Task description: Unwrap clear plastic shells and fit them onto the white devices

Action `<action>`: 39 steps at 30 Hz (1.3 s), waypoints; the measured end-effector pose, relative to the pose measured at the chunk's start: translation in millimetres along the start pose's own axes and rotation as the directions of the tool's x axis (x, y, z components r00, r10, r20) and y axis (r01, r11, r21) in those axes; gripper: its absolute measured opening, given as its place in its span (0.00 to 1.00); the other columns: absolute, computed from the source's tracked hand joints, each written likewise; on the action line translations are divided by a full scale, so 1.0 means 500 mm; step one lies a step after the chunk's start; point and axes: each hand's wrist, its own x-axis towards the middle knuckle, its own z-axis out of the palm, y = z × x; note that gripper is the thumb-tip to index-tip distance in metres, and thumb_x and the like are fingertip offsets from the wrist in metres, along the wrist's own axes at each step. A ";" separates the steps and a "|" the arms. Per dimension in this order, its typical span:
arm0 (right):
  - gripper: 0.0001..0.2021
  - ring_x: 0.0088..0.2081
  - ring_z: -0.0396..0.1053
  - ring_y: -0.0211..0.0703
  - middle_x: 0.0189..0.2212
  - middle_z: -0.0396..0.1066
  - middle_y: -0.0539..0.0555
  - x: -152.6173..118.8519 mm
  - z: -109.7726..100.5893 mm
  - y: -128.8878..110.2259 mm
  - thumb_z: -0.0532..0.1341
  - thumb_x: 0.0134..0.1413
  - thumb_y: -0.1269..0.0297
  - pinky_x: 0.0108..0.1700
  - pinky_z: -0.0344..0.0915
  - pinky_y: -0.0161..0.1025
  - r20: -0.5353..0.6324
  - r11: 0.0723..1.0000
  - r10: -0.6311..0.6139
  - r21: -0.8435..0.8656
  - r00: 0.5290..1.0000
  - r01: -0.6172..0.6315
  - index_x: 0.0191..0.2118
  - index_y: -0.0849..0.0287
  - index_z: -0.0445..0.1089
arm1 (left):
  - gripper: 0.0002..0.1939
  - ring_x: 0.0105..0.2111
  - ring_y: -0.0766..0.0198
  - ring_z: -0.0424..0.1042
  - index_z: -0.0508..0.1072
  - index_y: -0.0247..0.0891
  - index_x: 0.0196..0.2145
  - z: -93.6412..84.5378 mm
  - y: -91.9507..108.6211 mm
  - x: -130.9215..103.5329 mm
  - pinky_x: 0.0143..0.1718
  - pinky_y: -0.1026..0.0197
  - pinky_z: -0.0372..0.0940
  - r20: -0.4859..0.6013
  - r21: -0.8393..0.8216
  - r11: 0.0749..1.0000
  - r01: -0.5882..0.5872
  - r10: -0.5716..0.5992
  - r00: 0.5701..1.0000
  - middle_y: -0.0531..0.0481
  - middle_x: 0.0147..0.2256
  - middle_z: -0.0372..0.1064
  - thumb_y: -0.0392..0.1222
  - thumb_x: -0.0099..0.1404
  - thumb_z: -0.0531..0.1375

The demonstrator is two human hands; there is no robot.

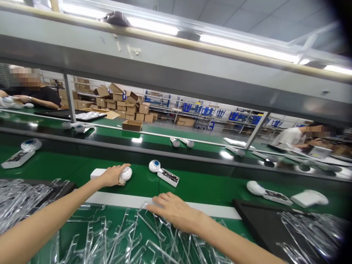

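My left hand (114,176) is closed round the neck of a white device with a round head (127,173), on the green surface (202,187). My right hand (174,209) reaches over a heap of clear plastic strips (129,238). Its thumb and fingers are apart, and its fingertips are near one strip's upper end; some of the strips lie hidden beneath the palm. Between and beyond my hands lies another white device (168,176), its handle open on the inner parts and its round head showing a blue centre.
Black trays (249,220) with clear strips stand at right and left. More white devices (277,197) lie at both sides. A moving line with devices runs beyond a dark rail (192,161). A shelf beam hangs above; two people sit across.
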 end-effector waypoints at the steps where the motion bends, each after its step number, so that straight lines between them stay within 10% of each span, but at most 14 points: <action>1: 0.30 0.48 0.62 0.45 0.52 0.64 0.55 -0.007 -0.002 -0.009 0.53 0.52 0.83 0.46 0.58 0.41 0.063 0.987 -0.121 -0.102 0.991 0.127 0.59 0.51 0.56 | 0.40 0.44 0.39 0.67 0.63 0.40 0.56 -0.003 -0.003 -0.005 0.46 0.44 0.58 -0.040 -0.029 1.000 -0.009 0.008 0.999 0.39 0.42 0.70 0.38 0.42 0.63; 8: 0.18 0.44 0.61 0.43 0.49 0.64 0.56 -0.021 -0.016 -0.004 0.51 0.60 0.77 0.42 0.58 0.39 0.149 0.883 -0.228 -0.385 0.962 0.269 0.54 0.54 0.59 | 0.36 0.44 0.54 0.68 0.54 0.43 0.56 -0.093 0.047 -0.031 0.43 0.58 0.63 -0.340 -0.475 0.869 -0.138 -0.037 0.940 0.45 0.49 0.64 0.54 0.53 0.61; 13: 0.12 0.46 0.62 0.43 0.48 0.66 0.57 -0.036 -0.016 -0.005 0.54 0.57 0.78 0.43 0.58 0.38 0.132 0.875 -0.244 -0.397 0.961 0.277 0.46 0.61 0.64 | 0.35 0.39 0.60 0.68 0.57 0.46 0.53 -0.158 0.132 -0.058 0.34 0.62 0.64 -0.325 -0.879 0.404 -0.252 -0.124 0.937 0.48 0.42 0.66 0.55 0.50 0.65; 17: 0.05 0.42 0.64 0.43 0.43 0.68 0.56 -0.052 -0.013 -0.009 0.55 0.58 0.76 0.40 0.59 0.38 0.141 0.855 -0.246 -0.434 0.959 0.283 0.36 0.61 0.67 | 0.32 0.38 0.59 0.69 0.62 0.44 0.48 -0.155 0.179 -0.076 0.32 0.62 0.63 -0.279 -0.940 0.228 -0.253 -0.090 0.956 0.49 0.38 0.67 0.53 0.48 0.67; 30: 0.11 0.44 0.65 0.44 0.40 0.70 0.58 -0.078 0.010 0.015 0.50 0.57 0.80 0.41 0.61 0.40 0.003 0.924 -0.242 -0.304 0.970 0.232 0.37 0.60 0.65 | 0.23 0.37 0.60 0.69 0.68 0.40 0.44 -0.128 0.222 -0.105 0.36 0.61 0.66 -0.195 -0.976 0.099 -0.193 -0.009 0.981 0.47 0.37 0.69 0.47 0.52 0.67; 34: 0.11 0.40 0.66 0.42 0.37 0.69 0.55 -0.086 -0.015 -0.005 0.45 0.60 0.75 0.41 0.62 0.40 -0.315 0.971 0.105 0.239 0.943 -0.028 0.38 0.57 0.62 | 0.20 0.40 0.55 0.70 0.69 0.36 0.42 -0.125 0.237 -0.105 0.41 0.55 0.67 -0.160 -0.977 -0.137 -0.162 -0.027 0.987 0.42 0.38 0.71 0.45 0.53 0.66; 39: 0.13 0.24 0.59 0.36 0.24 0.56 0.45 -0.043 -0.074 -0.064 0.42 0.64 0.59 0.29 0.60 0.35 -0.389 0.652 0.588 0.747 0.709 -0.130 0.46 0.55 0.58 | 0.14 0.40 0.52 0.72 0.70 0.37 0.39 -0.109 0.280 -0.100 0.41 0.52 0.68 -0.202 -0.928 -0.317 -0.198 -0.022 0.979 0.41 0.37 0.73 0.42 0.55 0.64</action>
